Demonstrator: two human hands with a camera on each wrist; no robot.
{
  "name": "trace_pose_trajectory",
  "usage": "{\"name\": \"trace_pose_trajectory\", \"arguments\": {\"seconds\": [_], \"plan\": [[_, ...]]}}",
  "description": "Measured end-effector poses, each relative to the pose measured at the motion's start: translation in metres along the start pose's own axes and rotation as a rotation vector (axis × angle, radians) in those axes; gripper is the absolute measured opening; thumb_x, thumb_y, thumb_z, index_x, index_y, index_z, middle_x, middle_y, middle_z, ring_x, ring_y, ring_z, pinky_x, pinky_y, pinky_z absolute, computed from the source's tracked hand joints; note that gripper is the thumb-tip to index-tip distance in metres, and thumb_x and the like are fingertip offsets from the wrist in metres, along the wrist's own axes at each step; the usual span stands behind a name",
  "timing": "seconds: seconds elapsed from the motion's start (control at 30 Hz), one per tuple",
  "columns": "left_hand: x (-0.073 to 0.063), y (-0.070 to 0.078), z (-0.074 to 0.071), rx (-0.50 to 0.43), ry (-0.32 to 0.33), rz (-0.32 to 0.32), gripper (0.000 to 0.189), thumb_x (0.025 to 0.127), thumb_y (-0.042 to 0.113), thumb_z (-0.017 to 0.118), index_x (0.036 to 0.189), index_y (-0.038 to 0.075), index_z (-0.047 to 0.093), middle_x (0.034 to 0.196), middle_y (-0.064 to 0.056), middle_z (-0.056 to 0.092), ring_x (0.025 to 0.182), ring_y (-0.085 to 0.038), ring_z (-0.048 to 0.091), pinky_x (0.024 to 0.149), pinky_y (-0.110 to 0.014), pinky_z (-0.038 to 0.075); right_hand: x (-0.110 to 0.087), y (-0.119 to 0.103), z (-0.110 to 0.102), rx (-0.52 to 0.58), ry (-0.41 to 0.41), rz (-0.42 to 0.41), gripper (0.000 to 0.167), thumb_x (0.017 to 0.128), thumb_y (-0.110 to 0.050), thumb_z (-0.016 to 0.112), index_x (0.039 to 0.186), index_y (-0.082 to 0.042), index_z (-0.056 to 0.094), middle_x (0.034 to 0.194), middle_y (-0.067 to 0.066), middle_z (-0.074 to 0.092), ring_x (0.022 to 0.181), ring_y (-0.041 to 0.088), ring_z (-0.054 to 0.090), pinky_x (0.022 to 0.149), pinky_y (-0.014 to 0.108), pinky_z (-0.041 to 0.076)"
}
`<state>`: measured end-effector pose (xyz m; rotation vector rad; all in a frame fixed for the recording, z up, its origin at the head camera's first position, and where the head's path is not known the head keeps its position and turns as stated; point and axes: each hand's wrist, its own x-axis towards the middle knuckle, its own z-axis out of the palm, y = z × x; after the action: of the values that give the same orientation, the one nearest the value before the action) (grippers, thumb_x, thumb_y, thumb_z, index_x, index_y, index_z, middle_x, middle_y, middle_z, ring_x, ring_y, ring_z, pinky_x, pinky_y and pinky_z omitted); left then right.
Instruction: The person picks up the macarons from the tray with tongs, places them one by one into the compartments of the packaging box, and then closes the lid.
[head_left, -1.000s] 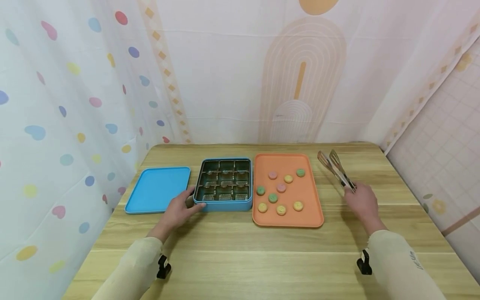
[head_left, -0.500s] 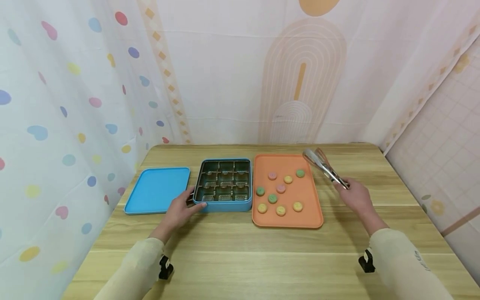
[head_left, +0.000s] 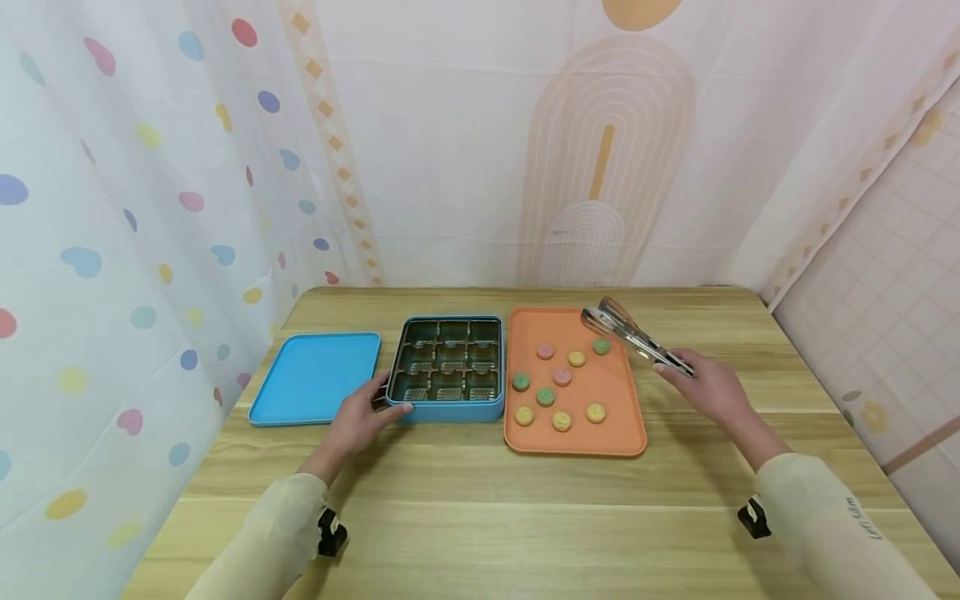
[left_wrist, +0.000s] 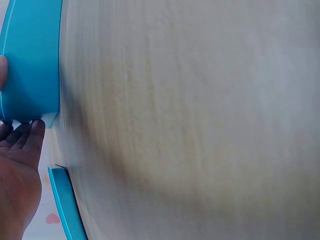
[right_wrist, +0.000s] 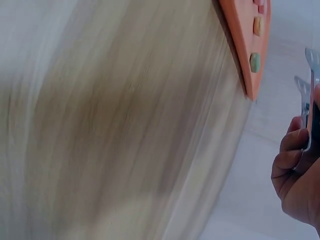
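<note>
- The left hand (head_left: 362, 419) held a blue box (head_left: 453, 412) by its near left corner; thumb on the front wall, fingers against the left side;
- the box, with a dark nine-compartment insert (head_left: 452, 360), stood on a wooden table (head_left: 480, 533), right of that hand; a flat blue lid (head_left: 315, 379) lay to the hand's left;
- the right hand (head_left: 708, 386) gripped metal tongs (head_left: 637, 336) by the handle; their arms stood apart, tips raised over the far right corner of an orange tray (head_left: 592, 442);
- the tray lay between the hands, just beside the box; it bore nine small round pieces (head_left: 562, 421), four yellow, three green, two pink.
</note>
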<state>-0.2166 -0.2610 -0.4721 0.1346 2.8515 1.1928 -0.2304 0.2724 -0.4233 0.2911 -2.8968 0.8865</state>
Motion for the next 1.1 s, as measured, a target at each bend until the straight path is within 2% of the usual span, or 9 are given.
{"name": "trace_pose_trajectory", "arguments": {"seconds": [0.17, 0.33, 0.5, 0.7, 0.87, 1.1], "plan": [[0.001, 0.003, 0.000, -0.012, -0.001, -0.005, 0.093, 0.090, 0.045, 0.072, 0.155, -0.003, 0.025, 0.153, -0.029, 0.033, 0.139, -0.044, 0.032, 0.109, -0.057, 0.032, -0.001, 0.005, 0.002, -0.041, -0.042, -0.136, 0.034, 0.102, -0.033, 0.058, 0.119, -0.004, 0.065, 0.072, 0.000, 0.053, 0.063, 0.018, 0.045, 0.057, 0.034, 0.037], [0.002, 0.005, -0.001, -0.019, -0.002, 0.001, 0.093, 0.090, 0.044, 0.072, 0.155, -0.003, 0.025, 0.152, -0.029, 0.034, 0.138, -0.044, 0.035, 0.108, -0.057, 0.034, -0.003, 0.005, -0.002, -0.116, -0.096, -0.251, 0.022, 0.100, -0.025, 0.062, 0.109, -0.006, 0.063, 0.078, -0.002, 0.054, 0.065, 0.014, 0.046, 0.059, 0.033, 0.038], [0.002, 0.002, -0.001, -0.019, -0.005, -0.003, 0.094, 0.090, 0.046, 0.072, 0.155, -0.002, 0.024, 0.153, -0.029, 0.033, 0.138, -0.044, 0.034, 0.108, -0.057, 0.034, -0.010, 0.009, -0.008, -0.210, -0.089, -0.342, 0.014, 0.096, -0.022, 0.068, 0.102, -0.010, 0.063, 0.073, -0.009, 0.048, 0.063, 0.010, 0.044, 0.057, 0.031, 0.038], [0.001, 0.001, -0.001, -0.016, 0.001, 0.007, 0.090, 0.091, 0.041, 0.073, 0.155, -0.003, 0.027, 0.147, -0.029, 0.040, 0.132, -0.043, 0.043, 0.105, -0.056, 0.038, -0.022, 0.019, -0.015, -0.295, -0.083, -0.397, 0.028, 0.091, -0.023, 0.073, 0.111, -0.004, 0.068, 0.085, -0.004, 0.063, 0.067, 0.009, 0.051, 0.058, 0.036, 0.045], [0.001, 0.000, 0.000, -0.019, 0.004, 0.009, 0.088, 0.091, 0.039, 0.073, 0.154, -0.002, 0.027, 0.144, -0.028, 0.044, 0.127, -0.040, 0.048, 0.101, -0.054, 0.042, -0.032, 0.027, -0.018, -0.329, -0.092, -0.410, 0.029, 0.089, -0.025, 0.074, 0.111, -0.007, 0.069, 0.090, -0.003, 0.067, 0.069, 0.009, 0.054, 0.059, 0.038, 0.047], [0.000, 0.000, 0.000, -0.026, 0.006, 0.018, 0.089, 0.091, 0.040, 0.073, 0.154, -0.003, 0.028, 0.141, -0.028, 0.047, 0.122, -0.038, 0.051, 0.099, -0.053, 0.043, -0.043, 0.035, -0.021, -0.375, -0.076, -0.423, 0.031, 0.086, -0.025, 0.077, 0.109, -0.006, 0.071, 0.097, 0.005, 0.072, 0.076, 0.021, 0.067, 0.059, 0.042, 0.050]]}}
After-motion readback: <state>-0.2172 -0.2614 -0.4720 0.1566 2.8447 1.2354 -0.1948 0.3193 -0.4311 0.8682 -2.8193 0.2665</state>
